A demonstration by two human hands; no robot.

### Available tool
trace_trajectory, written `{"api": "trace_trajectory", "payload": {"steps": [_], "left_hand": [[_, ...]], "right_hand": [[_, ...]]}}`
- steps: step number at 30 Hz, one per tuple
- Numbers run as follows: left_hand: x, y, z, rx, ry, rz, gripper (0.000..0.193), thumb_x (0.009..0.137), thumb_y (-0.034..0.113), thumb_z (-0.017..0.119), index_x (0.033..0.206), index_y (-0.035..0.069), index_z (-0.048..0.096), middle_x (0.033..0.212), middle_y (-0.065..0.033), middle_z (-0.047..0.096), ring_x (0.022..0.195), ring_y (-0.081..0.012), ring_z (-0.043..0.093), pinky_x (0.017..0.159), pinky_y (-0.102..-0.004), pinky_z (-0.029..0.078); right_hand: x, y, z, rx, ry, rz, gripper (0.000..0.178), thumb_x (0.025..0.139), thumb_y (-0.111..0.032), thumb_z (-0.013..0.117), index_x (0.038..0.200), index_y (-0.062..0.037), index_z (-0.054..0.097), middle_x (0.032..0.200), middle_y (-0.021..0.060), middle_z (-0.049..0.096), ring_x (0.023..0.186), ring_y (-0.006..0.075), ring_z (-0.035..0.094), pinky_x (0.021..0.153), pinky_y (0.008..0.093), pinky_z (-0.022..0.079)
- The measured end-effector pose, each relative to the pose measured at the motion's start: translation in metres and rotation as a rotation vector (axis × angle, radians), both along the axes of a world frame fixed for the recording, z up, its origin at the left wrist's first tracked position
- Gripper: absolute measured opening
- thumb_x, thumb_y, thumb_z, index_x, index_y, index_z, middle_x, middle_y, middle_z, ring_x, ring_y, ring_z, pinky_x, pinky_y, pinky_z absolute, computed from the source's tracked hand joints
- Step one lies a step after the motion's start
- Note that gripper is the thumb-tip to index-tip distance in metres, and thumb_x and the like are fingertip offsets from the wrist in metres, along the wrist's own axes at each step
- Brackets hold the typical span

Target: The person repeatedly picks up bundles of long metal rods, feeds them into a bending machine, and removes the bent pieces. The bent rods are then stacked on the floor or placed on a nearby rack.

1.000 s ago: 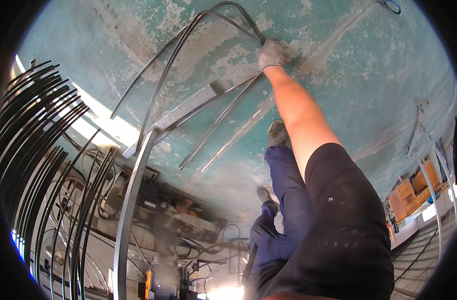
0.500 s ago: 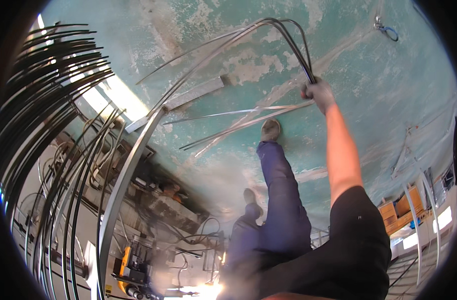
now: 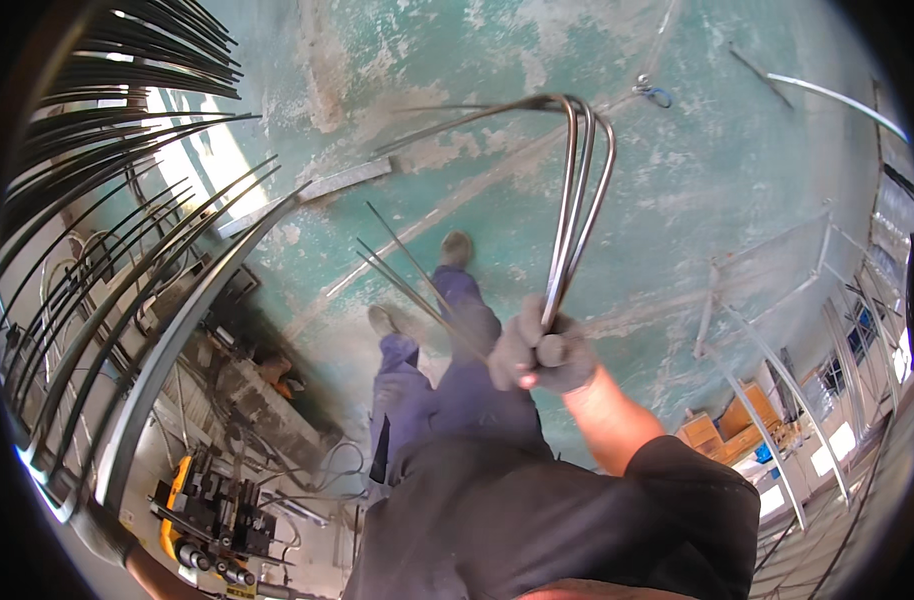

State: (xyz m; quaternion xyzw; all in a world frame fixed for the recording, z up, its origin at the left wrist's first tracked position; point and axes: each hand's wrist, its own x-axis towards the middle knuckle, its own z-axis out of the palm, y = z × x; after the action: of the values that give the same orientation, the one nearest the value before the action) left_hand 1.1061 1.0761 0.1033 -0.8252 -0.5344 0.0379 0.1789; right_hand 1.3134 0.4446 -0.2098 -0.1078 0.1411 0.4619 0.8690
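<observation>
We grip bent rods (image 3: pixel 555 285) in our right hand (image 3: pixel 549 350), not yet set down, and cannot tell whether our left hand (image 3: pixel 101 532) grips

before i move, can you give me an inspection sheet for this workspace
surface: green floor, worn in patches
things in use: bent metal rods, gathered in the right hand
clutter: metal bar on the floor; blue loop farther right
hands: right hand gloved and closed; left hand at lower left, grip unclear
cables: thin curved lines near the yellow-and-black machine, possibly cables
surroundings: dark rods massed at left, wooden cabinet at right
</observation>
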Motion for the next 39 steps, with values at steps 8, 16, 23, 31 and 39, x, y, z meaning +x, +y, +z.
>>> {"api": "trace_trajectory", "payload": {"steps": [8, 16, 23, 31, 39], "left_hand": [[0.018, -0.008, -0.009, 0.001, -0.020, 0.014, 0.053, 0.089, 0.044, 0.058, 0.112, -0.003, 0.067, 0.092, -0.0286, 0.066, 0.089, -0.0450, 0.064, 0.083, -0.0522, 0.047], [0.007, 0.003, -0.022, -0.018, -0.123, -0.016, 0.068, 0.084, 0.052, 0.069, 0.130, 0.002, 0.070, 0.116, -0.0234, 0.075, 0.111, -0.0390, 0.070, 0.100, -0.0470, 0.050], [0.005, -0.172, -0.069, 0.160, -0.566, -0.749, 0.050, 0.086, 0.016, 0.087, 0.133, 0.011, 0.071, 0.127, -0.0120, 0.075, 0.113, -0.0267, 0.072, 0.099, -0.0352, 0.058], [-0.020, -0.379, -0.174, -1.015, -0.499, -0.984, 0.056, 0.080, 0.009, 0.083, 0.133, 0.008, 0.066, 0.132, -0.0183, 0.068, 0.123, -0.0361, 0.066, 0.107, -0.0434, 0.054], [-0.089, -0.335, -0.151, -1.517, -0.553, -0.325, 0.062, 0.090, 0.011, 0.081, 0.145, -0.005, 0.056, 0.127, -0.0126, 0.071, 0.115, -0.0175, 0.067, 0.101, -0.0330, 0.055]], "right_hand": [[-0.087, 0.011, 0.040, -0.164, 0.014, -0.010, 0.013, 0.102, -0.018, 0.068, 0.100, -0.0064, 0.062, 0.128, 0.0183, 0.071, 0.129, 0.0305, 0.061, 0.120, 0.0503, 0.039], [-0.179, 0.046, 0.021, -0.045, -0.088, 0.138, 0.029, 0.106, -0.020, 0.067, 0.131, -0.0052, 0.069, 0.132, 0.0103, 0.071, 0.127, 0.0233, 0.065, 0.109, 0.0370, 0.052], [-0.210, 0.056, 0.008, -0.172, -0.048, 0.181, 0.038, 0.104, -0.032, 0.068, 0.130, -0.0036, 0.068, 0.132, 0.0065, 0.070, 0.124, 0.0223, 0.066, 0.108, 0.0387, 0.054], [-0.208, 0.067, 0.053, -0.266, -0.054, 0.117, 0.036, 0.103, -0.025, 0.072, 0.130, -0.0017, 0.069, 0.121, 0.0087, 0.075, 0.117, 0.0216, 0.069, 0.104, 0.0381, 0.058], [-0.217, 0.130, 0.110, -0.580, -0.357, 0.440, 0.029, 0.099, -0.022, 0.078, 0.121, -0.0041, 0.075, 0.110, 0.0071, 0.077, 0.102, 0.0161, 0.072, 0.094, 0.0306, 0.058]]}}
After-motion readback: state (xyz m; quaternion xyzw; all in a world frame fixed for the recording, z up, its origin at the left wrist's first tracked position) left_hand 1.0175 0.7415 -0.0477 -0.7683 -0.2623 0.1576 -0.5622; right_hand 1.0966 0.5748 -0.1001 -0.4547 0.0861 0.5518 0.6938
